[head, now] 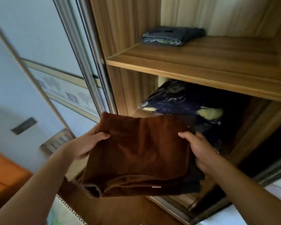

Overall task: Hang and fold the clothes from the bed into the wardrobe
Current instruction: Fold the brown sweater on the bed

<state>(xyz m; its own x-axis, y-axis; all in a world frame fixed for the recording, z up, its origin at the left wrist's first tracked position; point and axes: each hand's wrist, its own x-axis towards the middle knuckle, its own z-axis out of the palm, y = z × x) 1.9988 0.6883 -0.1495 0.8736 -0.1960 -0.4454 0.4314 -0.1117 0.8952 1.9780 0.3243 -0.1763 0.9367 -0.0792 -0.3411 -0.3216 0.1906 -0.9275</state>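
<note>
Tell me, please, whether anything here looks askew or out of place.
Only small things: the dark floral bundle in the lower compartment sits tilted rather than flat, and a darker layer pokes out at the right edge of the folded brown garment that the left hand and right hand hold.
</note>
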